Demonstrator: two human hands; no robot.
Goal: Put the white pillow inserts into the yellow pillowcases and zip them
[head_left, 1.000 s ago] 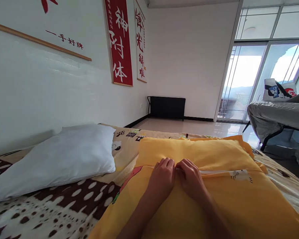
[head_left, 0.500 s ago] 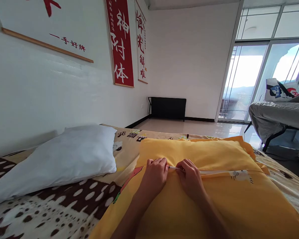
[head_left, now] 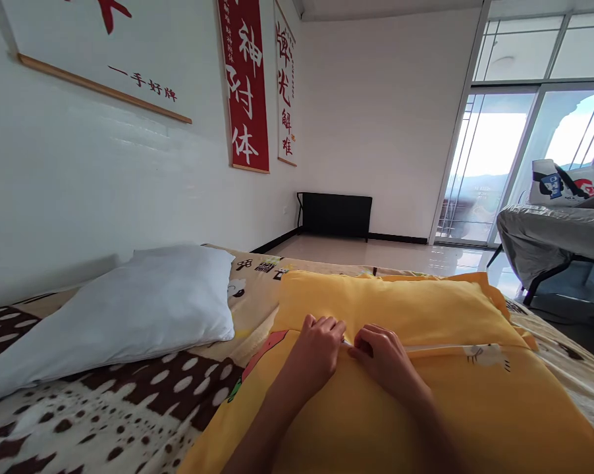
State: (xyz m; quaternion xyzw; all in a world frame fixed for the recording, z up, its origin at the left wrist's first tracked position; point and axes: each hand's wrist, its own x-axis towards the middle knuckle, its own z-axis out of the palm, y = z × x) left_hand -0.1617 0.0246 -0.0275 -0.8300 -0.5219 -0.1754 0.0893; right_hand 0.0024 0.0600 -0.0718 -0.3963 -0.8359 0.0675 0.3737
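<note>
A yellow pillowcase [head_left: 366, 421], printed with small figures, lies in front of me with a slit across its width. Inside that slit shows a white strip [head_left: 440, 347], running right from my hands. My left hand [head_left: 321, 339] is closed, its fingers curled on the edges at the slit's left part. Close beside it, my right hand [head_left: 380, 349] pinches the same edge with thumb and bent fingers. A short white bit is visible between the two hands. Whatever small part lies under the fingertips is hidden.
A white pillow [head_left: 149, 309] rests to the left on the patterned blanket [head_left: 178, 388]. Beyond the bed, a black folded panel [head_left: 335, 214] leans by the wall. At the right stands a covered table [head_left: 558, 230] with a printed bag [head_left: 558, 183] on it.
My left hand has slid a little to the right along the slit, and the white gap between the hands is shorter. The view has shifted slightly.
</note>
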